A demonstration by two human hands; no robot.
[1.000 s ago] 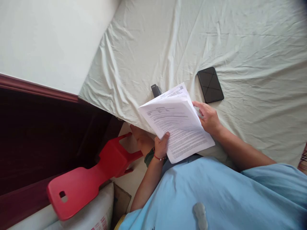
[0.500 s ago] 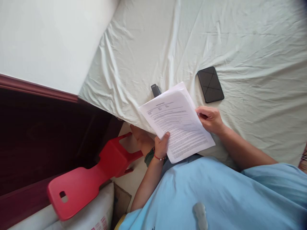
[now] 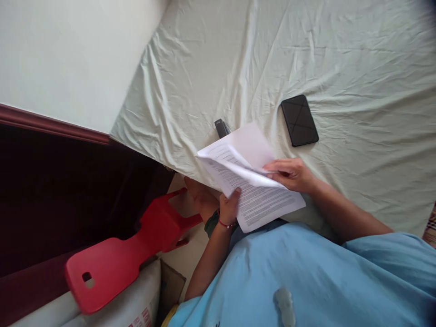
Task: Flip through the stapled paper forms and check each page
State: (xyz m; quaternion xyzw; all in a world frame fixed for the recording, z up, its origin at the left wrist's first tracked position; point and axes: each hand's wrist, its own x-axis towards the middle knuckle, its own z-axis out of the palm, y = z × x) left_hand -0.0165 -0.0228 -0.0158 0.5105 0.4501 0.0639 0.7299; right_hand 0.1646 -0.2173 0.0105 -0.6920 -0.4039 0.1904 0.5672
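Observation:
A stack of printed paper sheets [image 3: 262, 211] rests over my lap at the edge of the bed. My left hand [image 3: 230, 205] grips its left edge, thumb on top and fingers hidden beneath. On the right, my right hand [image 3: 289, 175] pinches the corner of the upper sheets and folds them back toward me, so they curl and show print on a page below. Past the far edge of the papers lies a small black object [image 3: 221, 129], possibly a stapler, partly covered by them. A black smartphone [image 3: 299, 120] lies to the right, beyond my right hand.
A pale, wrinkled sheet [image 3: 211, 59] covers the bed. Below left stands a red plastic chair [image 3: 105, 268] beside a dark wooden panel [image 3: 68, 195]. A white printed sack [image 3: 146, 290] lies under the chair's back. A white wall [image 3: 68, 54] rises at upper left.
My right hand has moved left and lifted the right corner of the upper sheets, bending them over. My left hand has kept its hold in the same place.

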